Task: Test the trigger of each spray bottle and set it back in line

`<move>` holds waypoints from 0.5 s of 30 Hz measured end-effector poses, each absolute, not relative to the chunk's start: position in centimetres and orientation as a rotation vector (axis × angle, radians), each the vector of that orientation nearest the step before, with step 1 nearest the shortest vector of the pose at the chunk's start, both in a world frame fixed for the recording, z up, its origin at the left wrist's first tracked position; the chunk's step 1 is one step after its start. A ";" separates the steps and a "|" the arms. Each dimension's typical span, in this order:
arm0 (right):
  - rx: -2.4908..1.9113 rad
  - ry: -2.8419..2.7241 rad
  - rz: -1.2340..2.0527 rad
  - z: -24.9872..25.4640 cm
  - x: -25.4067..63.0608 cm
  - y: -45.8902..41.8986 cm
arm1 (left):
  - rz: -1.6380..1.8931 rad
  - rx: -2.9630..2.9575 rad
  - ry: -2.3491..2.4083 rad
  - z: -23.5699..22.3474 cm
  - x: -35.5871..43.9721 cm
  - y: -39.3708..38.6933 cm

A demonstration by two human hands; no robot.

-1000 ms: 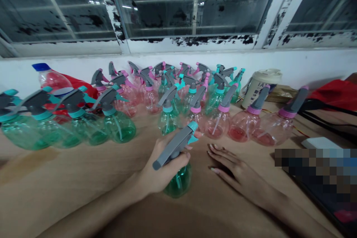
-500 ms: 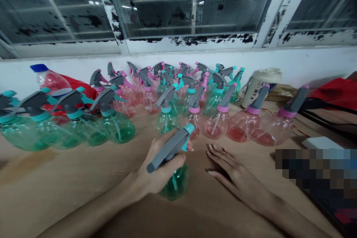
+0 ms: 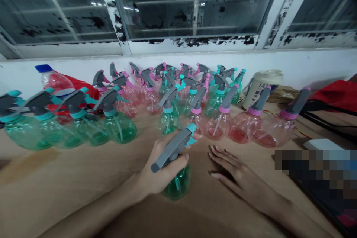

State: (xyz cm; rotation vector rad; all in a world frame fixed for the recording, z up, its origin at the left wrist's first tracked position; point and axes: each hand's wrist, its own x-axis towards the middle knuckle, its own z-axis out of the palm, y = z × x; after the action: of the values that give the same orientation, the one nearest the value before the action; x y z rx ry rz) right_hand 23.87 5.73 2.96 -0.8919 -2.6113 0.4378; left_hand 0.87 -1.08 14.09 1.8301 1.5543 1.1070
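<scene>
My left hand is wrapped round the neck of a green spray bottle that stands on the table close in front of me. The bottle's grey trigger head, with a turquoise nozzle, slants up to the right above my fist; its collar is hidden by my fingers. To the right, my right hand lies palm down on the wooden table with its fingers stretched out, holding nothing. Just beyond both hands stands a row of pink spray bottles, with another green spray bottle at its left end.
More green spray bottles stand at the left, and a pink and green cluster fills the back. A clear bottle with a blue cap lies by red cloth. Right are a white cup, black straps and a white box.
The whole view has shifted slightly. My left hand keeps its grip on the green spray bottle, and my right hand stays flat on the table.
</scene>
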 end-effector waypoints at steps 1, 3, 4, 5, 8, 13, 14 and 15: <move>-0.895 -2.615 0.439 3.0 23.9 5.7 | 1.103 1.824 1.551 14.0 0.8 -1.1; -0.910 -2.627 0.443 3.0 23.8 5.8 | 1.110 1.821 1.542 14.0 0.8 -1.1; -0.918 -2.630 0.444 3.0 23.8 5.8 | 1.118 1.819 1.538 13.9 0.8 -1.1; -0.925 -2.632 0.445 3.1 23.8 5.8 | 1.123 1.817 1.531 13.9 0.8 -1.0; -0.931 -2.638 0.440 3.2 23.8 5.8 | 1.137 1.815 1.520 13.9 0.8 -0.9; -0.912 -2.619 0.443 3.0 23.8 5.7 | 1.134 1.792 1.534 13.9 0.9 -1.0; -0.907 -2.612 0.443 2.9 23.8 5.7 | 1.131 1.778 1.538 13.9 0.9 -1.0; -0.904 -2.611 0.441 2.9 23.8 5.7 | 1.126 1.767 1.539 13.9 0.9 -1.1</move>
State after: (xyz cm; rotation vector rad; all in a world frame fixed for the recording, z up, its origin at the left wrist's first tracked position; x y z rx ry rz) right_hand 23.82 5.75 2.88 -0.9035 -2.6109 0.4409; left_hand 0.87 -1.06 13.89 1.7672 1.5393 1.1259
